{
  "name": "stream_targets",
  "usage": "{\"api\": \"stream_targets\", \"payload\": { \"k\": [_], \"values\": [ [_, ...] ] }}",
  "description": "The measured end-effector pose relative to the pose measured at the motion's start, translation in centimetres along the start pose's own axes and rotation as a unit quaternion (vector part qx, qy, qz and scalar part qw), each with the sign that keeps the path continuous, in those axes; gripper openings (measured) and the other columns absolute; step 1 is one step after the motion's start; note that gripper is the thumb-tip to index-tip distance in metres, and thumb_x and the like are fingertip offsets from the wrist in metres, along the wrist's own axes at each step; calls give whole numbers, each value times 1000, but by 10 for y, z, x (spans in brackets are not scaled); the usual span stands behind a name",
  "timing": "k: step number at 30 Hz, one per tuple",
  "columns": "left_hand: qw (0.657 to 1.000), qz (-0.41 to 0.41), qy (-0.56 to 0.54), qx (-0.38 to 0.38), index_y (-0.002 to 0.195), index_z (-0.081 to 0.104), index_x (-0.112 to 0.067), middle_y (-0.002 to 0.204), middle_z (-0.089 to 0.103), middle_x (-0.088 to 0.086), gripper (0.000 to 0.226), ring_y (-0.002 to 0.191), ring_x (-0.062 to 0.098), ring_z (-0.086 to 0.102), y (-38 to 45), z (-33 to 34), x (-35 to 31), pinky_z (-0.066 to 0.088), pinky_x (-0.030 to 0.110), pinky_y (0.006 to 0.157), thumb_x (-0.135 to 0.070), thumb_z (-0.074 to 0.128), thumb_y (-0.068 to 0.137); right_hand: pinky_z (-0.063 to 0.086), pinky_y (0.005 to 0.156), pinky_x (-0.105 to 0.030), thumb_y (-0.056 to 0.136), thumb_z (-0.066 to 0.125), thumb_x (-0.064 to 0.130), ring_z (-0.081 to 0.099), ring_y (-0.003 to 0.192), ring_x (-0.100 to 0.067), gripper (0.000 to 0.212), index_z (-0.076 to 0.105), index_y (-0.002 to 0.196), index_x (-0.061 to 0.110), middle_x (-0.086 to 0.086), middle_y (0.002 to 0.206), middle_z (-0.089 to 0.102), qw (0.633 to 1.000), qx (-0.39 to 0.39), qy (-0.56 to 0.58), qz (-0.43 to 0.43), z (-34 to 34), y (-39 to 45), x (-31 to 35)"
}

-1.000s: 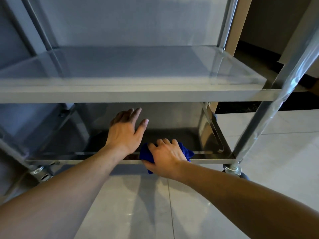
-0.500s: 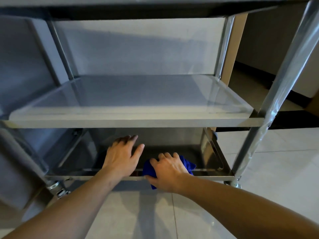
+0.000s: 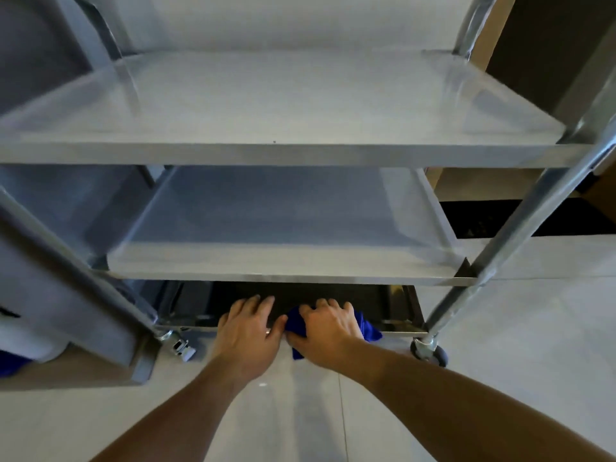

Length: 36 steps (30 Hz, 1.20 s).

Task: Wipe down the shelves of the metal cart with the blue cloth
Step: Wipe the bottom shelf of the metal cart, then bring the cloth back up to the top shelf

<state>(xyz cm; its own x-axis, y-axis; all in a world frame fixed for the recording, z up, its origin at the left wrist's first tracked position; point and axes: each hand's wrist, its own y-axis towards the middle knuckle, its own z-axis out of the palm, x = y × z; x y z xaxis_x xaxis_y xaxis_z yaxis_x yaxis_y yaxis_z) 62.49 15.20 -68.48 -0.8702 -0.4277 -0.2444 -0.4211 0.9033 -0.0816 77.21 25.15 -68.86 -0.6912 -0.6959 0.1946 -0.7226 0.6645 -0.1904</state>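
Observation:
The metal cart fills the head view with three shelves: a top shelf [image 3: 286, 98], a middle shelf [image 3: 286, 215] and a dark bottom shelf [image 3: 383, 305]. My right hand [image 3: 328, 331] presses the blue cloth [image 3: 366, 328] onto the front edge of the bottom shelf, cloth bunched under the palm and hanging a little over the rim. My left hand [image 3: 248, 331] lies flat beside it on the same front rim, fingers spread, touching the cloth's left side.
Cart posts rise at the right [image 3: 520, 248] and left [image 3: 76, 261]. Castor wheels stand at the front right [image 3: 430, 350] and front left [image 3: 178, 345]. A grey box-like object [image 3: 43, 311] stands to the left. Pale tiled floor [image 3: 300, 421] lies below.
My view has risen, so the top shelf now shows and the bottom shelf looks smaller. Both hands stay on the bottom shelf's front edge, closer together.

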Motion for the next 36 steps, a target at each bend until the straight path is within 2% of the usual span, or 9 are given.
{"api": "stream_targets", "payload": {
  "k": [7, 12, 17, 23, 27, 31, 36],
  "values": [
    [999, -35, 1, 35, 150, 34, -27, 155, 38, 2, 60, 144, 25, 27, -46, -118, -14, 28, 46, 114, -58, 29, 99, 37, 83, -44, 93, 41, 69, 53, 95, -22, 49, 57, 117, 29, -1, 102, 59, 1000, 27, 3, -2, -106, -49, 43],
    [999, -32, -6, 29, 143, 43, -24, 144, 49, 4, 55, 133, 27, 38, -75, -213, -39, 35, 47, 108, -56, 32, 99, 39, 83, -44, 92, 42, 71, 55, 92, -22, 50, 59, 114, 28, 0, 95, 58, 1000, 24, -6, -5, -192, -72, 70],
    [999, -48, -7, 20, 143, 42, -23, 147, 46, 4, 56, 136, 27, 35, -111, -313, -64, 31, 50, 109, -56, 32, 99, 40, 81, -41, 92, 43, 71, 55, 90, -21, 50, 60, 114, 29, 1, 96, 60, 1000, 20, -2, -18, -287, -107, 99],
    [997, -68, 17, -42, 146, 40, -23, 152, 42, 7, 58, 141, 30, 32, -147, -436, -80, 30, 53, 112, -56, 33, 98, 47, 88, -45, 93, 44, 67, 59, 93, -23, 47, 61, 113, 28, 0, 101, 65, 998, -10, 49, -45, -404, -144, 128],
    [989, -103, 31, -102, 144, 42, -23, 150, 44, 6, 56, 139, 30, 33, -166, -518, -90, 32, 52, 110, -55, 33, 99, 44, 87, -44, 94, 43, 68, 56, 92, -21, 52, 58, 118, 25, -1, 103, 64, 993, -50, 48, -94, -477, -157, 162],
    [978, -123, 33, -163, 146, 42, -21, 151, 43, 6, 57, 139, 30, 33, -187, -596, -97, 33, 50, 108, -54, 34, 100, 39, 80, -42, 92, 44, 66, 55, 85, -23, 46, 60, 105, 25, 1, 92, 60, 983, -104, 58, -139, -545, -167, 205],
    [961, -143, 55, -231, 142, 44, -22, 146, 47, 6, 55, 136, 29, 37, -217, -679, -87, 34, 50, 108, -55, 34, 99, 45, 82, -44, 93, 42, 68, 58, 84, -22, 44, 57, 96, 27, 3, 89, 62, 969, -147, 45, -193, -610, -179, 260]
  ]
}}
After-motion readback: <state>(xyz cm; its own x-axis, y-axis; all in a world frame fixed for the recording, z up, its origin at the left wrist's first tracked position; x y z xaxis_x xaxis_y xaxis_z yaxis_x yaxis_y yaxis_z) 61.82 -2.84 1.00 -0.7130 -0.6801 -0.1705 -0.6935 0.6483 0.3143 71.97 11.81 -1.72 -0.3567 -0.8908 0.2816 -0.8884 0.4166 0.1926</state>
